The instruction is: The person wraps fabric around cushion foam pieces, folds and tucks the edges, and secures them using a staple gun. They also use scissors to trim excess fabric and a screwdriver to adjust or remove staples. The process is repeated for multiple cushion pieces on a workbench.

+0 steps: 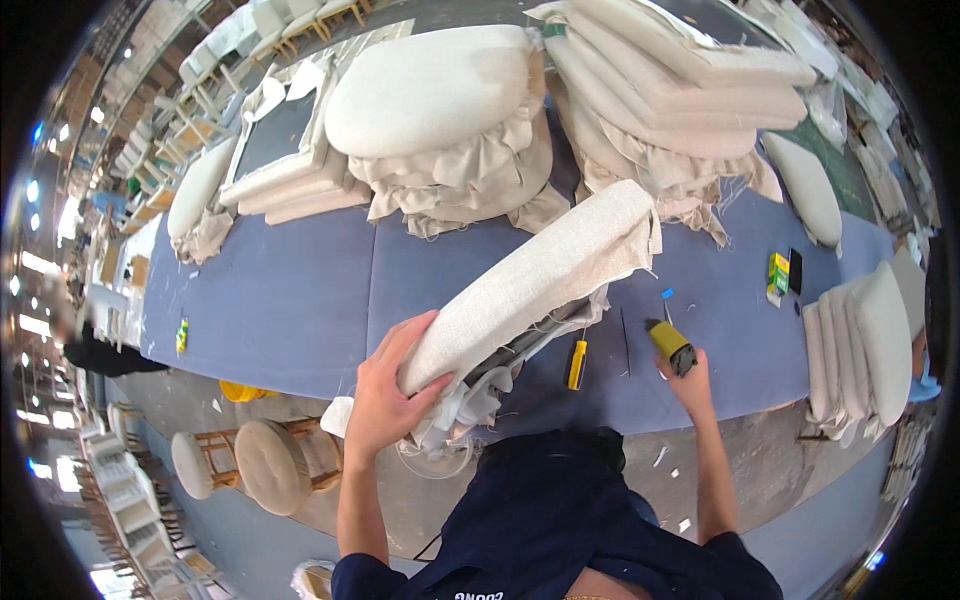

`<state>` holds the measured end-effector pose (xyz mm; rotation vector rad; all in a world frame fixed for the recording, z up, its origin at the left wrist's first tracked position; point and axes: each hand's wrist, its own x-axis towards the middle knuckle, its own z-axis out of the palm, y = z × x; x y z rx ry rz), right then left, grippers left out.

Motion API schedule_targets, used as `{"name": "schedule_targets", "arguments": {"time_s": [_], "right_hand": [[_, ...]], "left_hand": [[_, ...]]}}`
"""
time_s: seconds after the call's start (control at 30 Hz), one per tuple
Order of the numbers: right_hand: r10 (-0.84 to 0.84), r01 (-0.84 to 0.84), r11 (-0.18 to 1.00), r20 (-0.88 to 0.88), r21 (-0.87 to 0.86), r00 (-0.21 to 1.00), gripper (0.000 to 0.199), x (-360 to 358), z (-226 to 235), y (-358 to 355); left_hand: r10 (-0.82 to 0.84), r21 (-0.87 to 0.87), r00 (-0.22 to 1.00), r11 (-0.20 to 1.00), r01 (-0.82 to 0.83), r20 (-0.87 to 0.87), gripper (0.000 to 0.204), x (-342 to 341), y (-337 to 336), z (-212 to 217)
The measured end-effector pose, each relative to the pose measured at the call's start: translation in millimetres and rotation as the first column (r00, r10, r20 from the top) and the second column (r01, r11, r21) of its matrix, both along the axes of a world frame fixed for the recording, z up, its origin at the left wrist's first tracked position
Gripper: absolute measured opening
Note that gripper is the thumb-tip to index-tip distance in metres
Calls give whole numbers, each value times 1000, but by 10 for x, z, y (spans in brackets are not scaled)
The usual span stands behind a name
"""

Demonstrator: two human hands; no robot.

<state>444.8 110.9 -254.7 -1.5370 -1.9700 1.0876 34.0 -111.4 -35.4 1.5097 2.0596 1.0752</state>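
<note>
My left hand (388,392) grips the lower left end of a cream fabric seat cushion (530,285), thumb on one side and fingers on the other. The cushion stands tilted on its edge, its underside turned right, with loose fabric and frayed threads hanging there. My right hand (688,385) is closed around a yellow-and-black staple gun (670,345), just above the table near its front edge; its grip is mostly hidden. A yellow-handled screwdriver (577,365) lies between the cushion and the staple gun. Beside it is a thin dark rod (626,342).
On the blue-grey table (290,300), cushion stacks stand at the back: a rounded stack (440,100), a taller stack (680,90) and a flat stack (290,160). More cushions (860,340) lean at right, near a yellow-green box (778,275). Stools (272,465) stand at lower left.
</note>
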Motion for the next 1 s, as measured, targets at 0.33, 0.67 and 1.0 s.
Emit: {"name": "schedule_targets", "arguments": {"time_s": [0.33,0.67,1.0], "right_hand": [[-54,22,953,97,303,994,31,-50,-1280,415],[354,-342,935,269,-90,896,67,-1172,-1862,-282],[-125,-204,887,-640,-415,759,43,-557,292,-388]], "left_hand": [[389,20,915,921,-389,-112,73,144,-597,-220],[-163,-23,978,987,161,-130,90,438,317,294],[-503,59,864,863,502,5,53,-96,2846,-16]]}}
